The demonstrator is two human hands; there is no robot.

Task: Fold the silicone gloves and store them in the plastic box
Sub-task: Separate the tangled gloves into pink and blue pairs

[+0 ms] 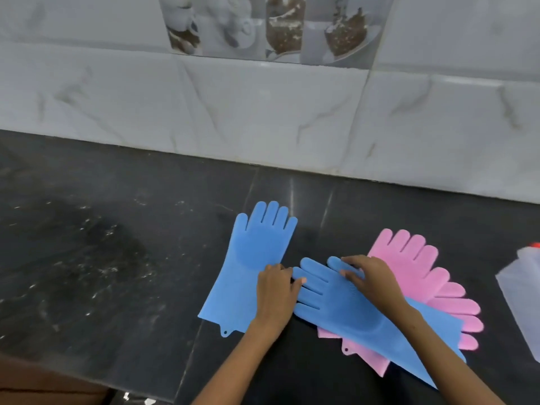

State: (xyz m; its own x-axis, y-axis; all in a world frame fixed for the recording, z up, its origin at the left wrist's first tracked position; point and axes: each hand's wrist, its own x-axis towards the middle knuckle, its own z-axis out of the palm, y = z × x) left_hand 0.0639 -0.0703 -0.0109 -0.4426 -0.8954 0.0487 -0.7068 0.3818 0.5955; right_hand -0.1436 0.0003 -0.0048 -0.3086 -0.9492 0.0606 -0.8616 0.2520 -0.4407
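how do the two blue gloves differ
The left blue glove lies straight on the counter, fingers toward the wall; the right blue glove lies slanted over the pink gloves, fingers pointing left. The left hand and right hand rest on the right blue glove's fingers, not the left blue glove's. Same colour and shape.

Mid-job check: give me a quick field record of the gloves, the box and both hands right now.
flat blue glove: unfolded, alone on the countertop, left of the others
diagonal blue glove: unfolded, lying across the pink gloves
pink gloves: two, fanned out, unfolded, partly under the diagonal blue glove
plastic box: at the right edge, partly out of frame, apart from the gloves
left hand: at the diagonal blue glove's fingertips; grip unclear
right hand: on the same glove's finger end; grip unclear
folded so far: none
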